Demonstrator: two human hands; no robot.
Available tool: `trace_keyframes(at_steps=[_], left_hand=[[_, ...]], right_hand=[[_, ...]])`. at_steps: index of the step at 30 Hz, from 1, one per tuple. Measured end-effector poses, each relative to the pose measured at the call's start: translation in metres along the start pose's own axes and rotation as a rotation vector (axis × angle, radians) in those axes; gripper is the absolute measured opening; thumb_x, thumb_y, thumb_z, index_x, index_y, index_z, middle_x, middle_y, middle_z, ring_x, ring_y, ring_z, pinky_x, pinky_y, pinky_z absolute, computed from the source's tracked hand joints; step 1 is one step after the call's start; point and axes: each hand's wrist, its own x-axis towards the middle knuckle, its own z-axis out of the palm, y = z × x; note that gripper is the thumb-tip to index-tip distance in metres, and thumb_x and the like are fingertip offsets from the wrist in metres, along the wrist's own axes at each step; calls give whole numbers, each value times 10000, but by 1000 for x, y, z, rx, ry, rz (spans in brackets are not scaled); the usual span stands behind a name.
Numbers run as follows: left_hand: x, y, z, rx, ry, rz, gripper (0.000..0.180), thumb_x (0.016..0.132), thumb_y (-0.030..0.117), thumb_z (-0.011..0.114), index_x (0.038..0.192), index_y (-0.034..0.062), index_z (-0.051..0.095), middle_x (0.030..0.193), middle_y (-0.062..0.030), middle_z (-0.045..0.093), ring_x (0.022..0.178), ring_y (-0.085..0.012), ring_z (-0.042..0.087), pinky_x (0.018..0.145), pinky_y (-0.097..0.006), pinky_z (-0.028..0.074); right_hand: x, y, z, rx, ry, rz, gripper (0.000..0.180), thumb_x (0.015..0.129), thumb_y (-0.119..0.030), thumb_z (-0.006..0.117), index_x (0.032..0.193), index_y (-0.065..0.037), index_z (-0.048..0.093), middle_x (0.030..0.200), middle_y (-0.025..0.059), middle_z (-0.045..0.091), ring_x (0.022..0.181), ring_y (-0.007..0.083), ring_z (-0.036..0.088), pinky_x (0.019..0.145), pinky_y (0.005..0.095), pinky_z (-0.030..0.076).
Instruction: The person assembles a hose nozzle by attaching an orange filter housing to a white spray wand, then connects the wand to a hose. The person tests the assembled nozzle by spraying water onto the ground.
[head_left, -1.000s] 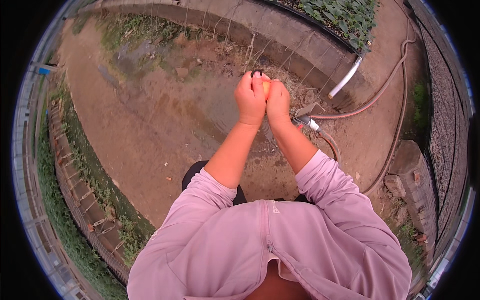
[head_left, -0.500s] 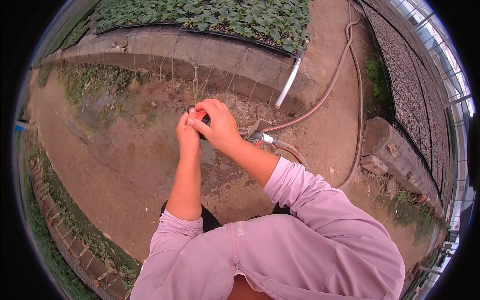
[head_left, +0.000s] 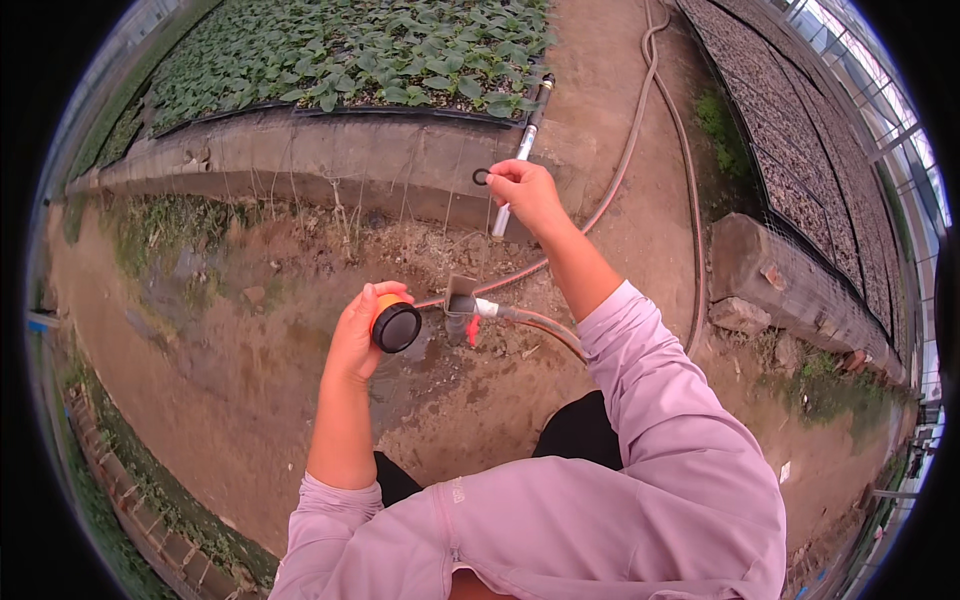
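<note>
Here the left hand (head_left: 352,340) is closed around an orange fitting with a black round face (head_left: 395,326), held above the muddy ground near the hose joint (head_left: 470,308). The right hand (head_left: 527,193), raised well apart, pinches a small black ring (head_left: 481,177) between its fingertips. The fitting looks like light, rigid plastic, best gripped around its orange body; the ring seems thin, rubbery and easily dropped, so a fingertip pinch suits it.
</note>
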Motion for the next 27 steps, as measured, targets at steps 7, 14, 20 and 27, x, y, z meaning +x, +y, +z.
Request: trace_keyframes(at_steps=[7,14,20,27], left_hand=[[-7,-7,5,-122,-84,25,533,828,239,630,1274,69,393,1179,-69,507,1100,-202,502,909,-398,451],[-15,-13,-2,-170,4,31,512,870,376,558,1239,52,414,1116,-117,554,959,-235,600,736,-340,558],[0,-11,-6,-262,-164,44,649,770,501,633,1190,48,432,1053,-107,578,898,-221,619,689,-304,559],[-7,-8,-2,399,54,276,787,584,179,842,1214,51,387,1154,-96,502,1063,-239,520,883,-348,448]], right_hand=[[110,94,-143,-838,497,225,189,752,-261,627,829,-99,686,868,121,666,835,295,632,747,395,493],[99,84,-123,-917,800,-67,192,784,-245,620,869,-73,633,728,134,650,699,238,643,665,349,500],[3,4,-64,-288,98,5,229,899,-236,518,939,-22,588,584,29,558,553,110,560,550,246,441],[-105,-46,92,-274,-678,219,730,852,-659,357,1041,17,562,831,147,595,655,188,600,615,318,481]])
